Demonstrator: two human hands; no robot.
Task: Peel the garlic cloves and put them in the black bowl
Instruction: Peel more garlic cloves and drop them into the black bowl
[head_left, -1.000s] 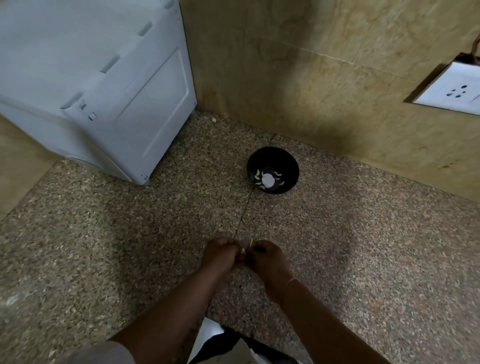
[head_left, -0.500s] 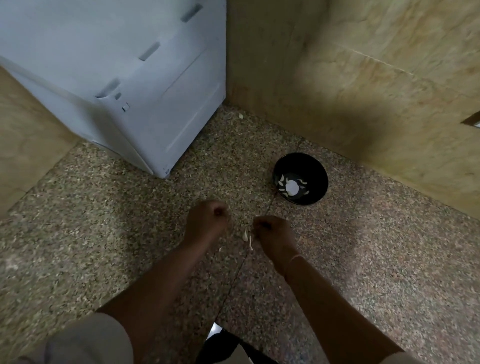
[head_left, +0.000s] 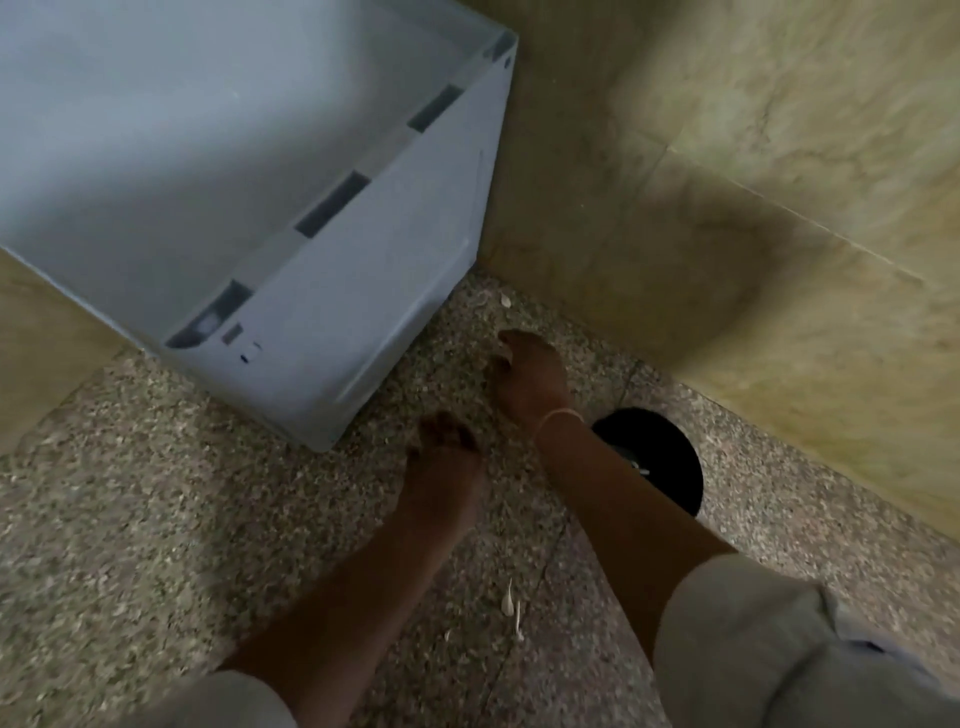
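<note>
Granite counter (head_left: 156, 519) holds what looks like a garlic clove (head_left: 505, 299) in the far corner. The right hand (head_left: 530, 374) stretches toward it, fingers loosely curled and empty, probably to fetch it. The left hand (head_left: 441, 447) is curled; whether it holds anything I cannot tell. The black bowl (head_left: 670, 457) sits just right of the right forearm.

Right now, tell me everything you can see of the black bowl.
The black bowl is round, dark and plain, standing upright on the speckled stone surface close to the beige wall. The right forearm crosses in front of its left side, hiding it. A few pale bits show inside. Material is unclear.
</note>
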